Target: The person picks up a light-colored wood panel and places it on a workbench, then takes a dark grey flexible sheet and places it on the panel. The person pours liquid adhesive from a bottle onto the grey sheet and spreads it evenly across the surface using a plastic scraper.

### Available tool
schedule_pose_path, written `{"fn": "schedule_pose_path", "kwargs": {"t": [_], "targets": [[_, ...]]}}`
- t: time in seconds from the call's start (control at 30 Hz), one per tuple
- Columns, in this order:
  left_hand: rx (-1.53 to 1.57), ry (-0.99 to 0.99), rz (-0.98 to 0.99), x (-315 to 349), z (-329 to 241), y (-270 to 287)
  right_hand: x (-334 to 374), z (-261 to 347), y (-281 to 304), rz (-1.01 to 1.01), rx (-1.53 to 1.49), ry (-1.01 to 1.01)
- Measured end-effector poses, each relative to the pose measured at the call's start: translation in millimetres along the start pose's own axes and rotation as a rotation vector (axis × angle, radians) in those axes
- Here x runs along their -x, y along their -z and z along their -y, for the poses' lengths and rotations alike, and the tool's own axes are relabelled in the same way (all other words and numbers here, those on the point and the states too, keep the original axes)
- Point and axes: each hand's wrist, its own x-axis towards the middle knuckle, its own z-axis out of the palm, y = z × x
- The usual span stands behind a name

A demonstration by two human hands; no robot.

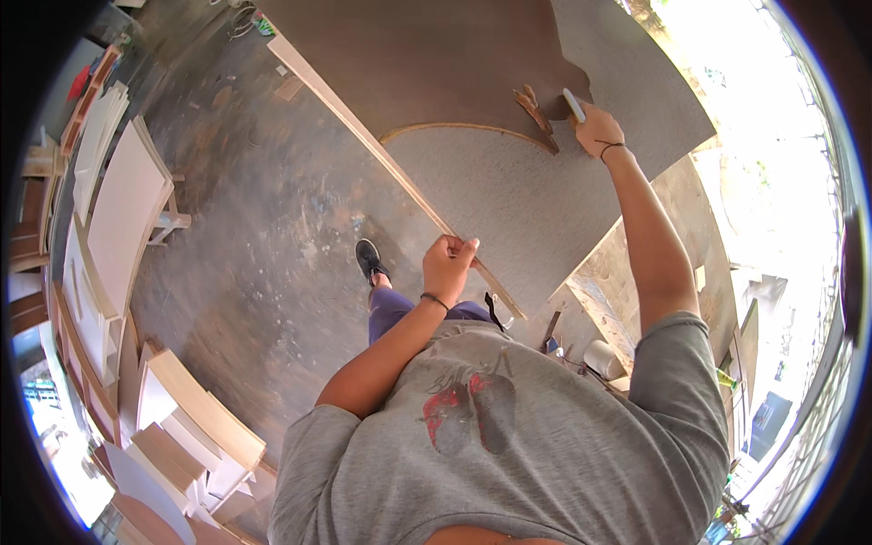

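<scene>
A large grey board [509, 200] lies in front of me, its left edge pale and layered. A smooth brown coating or sheet [436, 64] covers its far part, with an uneven border; I cannot tell which it is. My right hand [598, 130] reaches far over the board, closed around a pale, flat hand tool [573, 104] whose lower end is hidden by the fingers. Just left of it lies a ragged brown piece [534, 109]. Nearer, a thin curved brown ridge [463, 128] runs along the coating's border. My left hand [448, 270] is closed on the board's left edge, thumb uppermost.
Stacked pale panels [127, 218] and curved wooden parts [195, 409] line the left side. The stained floor [263, 218] stretches between them and the board. Right of the board are a wooden surface [609, 272], a white cylinder [602, 359] and wire mesh [817, 436].
</scene>
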Motion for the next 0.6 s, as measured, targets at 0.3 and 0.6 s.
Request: {"fn": "schedule_pose_path", "kwargs": {"t": [0.3,0.6], "targets": [[0.035,0.08,-0.002,13,32,-6,21,210,-20,0.305,-0.12,0.399],[0.09,0.094,-0.042,8,36,-10,98,238,36,0.151,-0.269,0.636]]}}
